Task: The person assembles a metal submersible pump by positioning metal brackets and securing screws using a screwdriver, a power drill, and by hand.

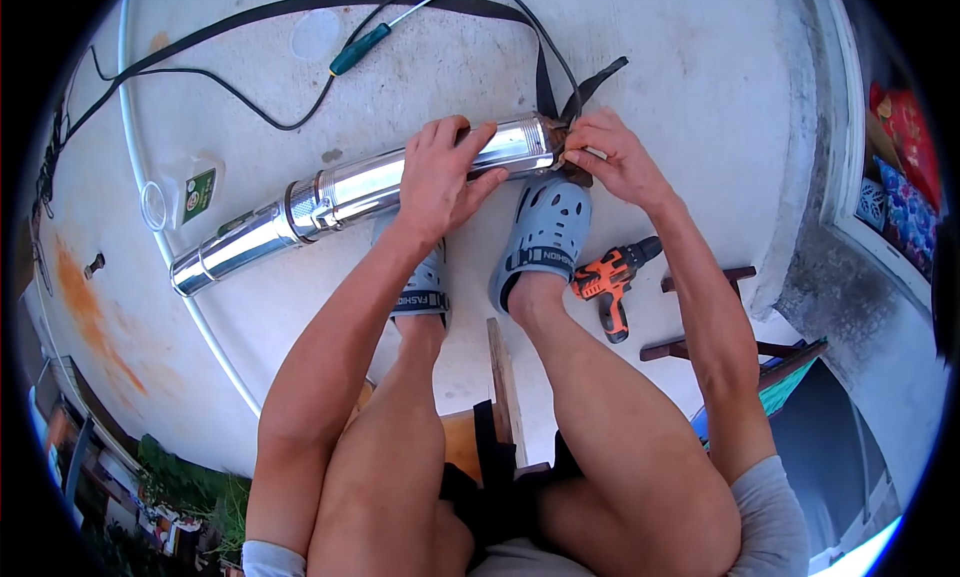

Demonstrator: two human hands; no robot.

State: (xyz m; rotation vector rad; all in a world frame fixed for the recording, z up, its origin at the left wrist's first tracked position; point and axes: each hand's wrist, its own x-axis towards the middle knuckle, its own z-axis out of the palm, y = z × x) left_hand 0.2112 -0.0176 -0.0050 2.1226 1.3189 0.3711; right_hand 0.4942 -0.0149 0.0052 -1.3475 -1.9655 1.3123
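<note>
A long shiny metal cylinder (pixel 370 184) lies slantwise on the concrete floor, its right part near the blue clogs. My left hand (pixel 440 172) is wrapped over its middle, fingers on the top side and thumb below. At the cylinder's right end my right hand (pixel 615 157) has thumb and forefinger pinched together by a rusty brown fitting; what lies between the fingertips is too small to name. A black cable (pixel 560 62) and a flat black strap (pixel 548 82) meet that same end.
A green-handled screwdriver (pixel 360 49) lies beyond the cylinder. An orange and black drill (pixel 612 282) rests right of my right foot. A clear plastic container (pixel 190 192) and a white pipe (pixel 205 332) are at left. Dark wooden legs (pixel 708 279) stand at right.
</note>
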